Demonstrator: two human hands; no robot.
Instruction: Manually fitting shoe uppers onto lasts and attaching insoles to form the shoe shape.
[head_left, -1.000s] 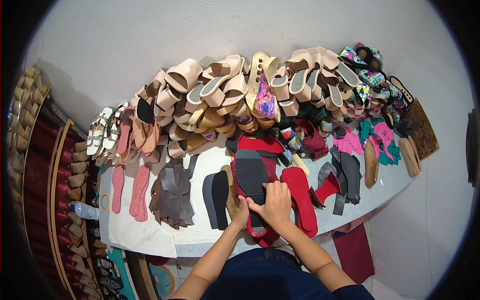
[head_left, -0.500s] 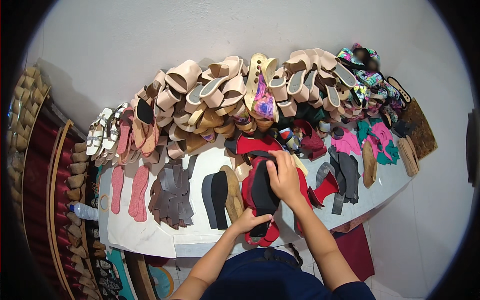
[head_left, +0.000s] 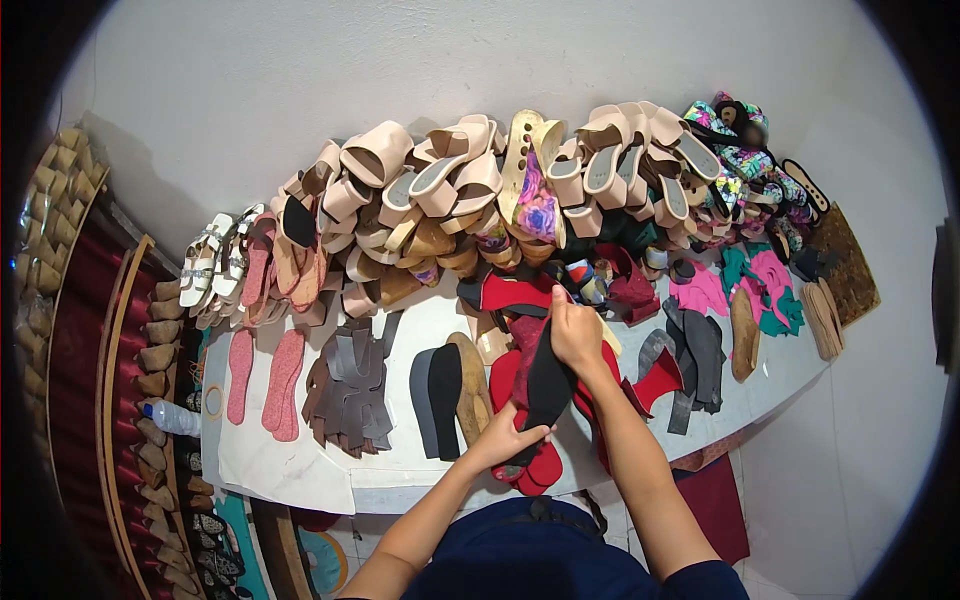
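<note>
A black shoe sole with red material along its left edge point(head_left: 548, 392) is held tilted above the near edge of the table. My left hand point(head_left: 498, 440) is closed round its lower end, thumb across the black face. At the upper end my right hand point(head_left: 578, 335) grips the right edge, thumb pointing up and most fingers hidden. Red sole-shaped pieces point(head_left: 540, 472) show beneath the held sole. Just left of my hands lie black and grey soles point(head_left: 437, 400) next to a wooden shoe last point(head_left: 470, 385). A red strap piece point(head_left: 655, 383) rests to the right of my right forearm.
Beige heeled sandals point(head_left: 455, 170) are heaped along the table's back. Pink insoles point(head_left: 284, 385) and dark strips point(head_left: 350, 390) lie at left. Dark straps point(head_left: 700, 350), pink scraps point(head_left: 697, 290) and another last point(head_left: 743, 335) are at right. Shelves of lasts point(head_left: 155, 358) stand far left.
The held sole has turned so its red side shows more on the left. My right hand has shifted from lying over its face to gripping its upper right edge.
</note>
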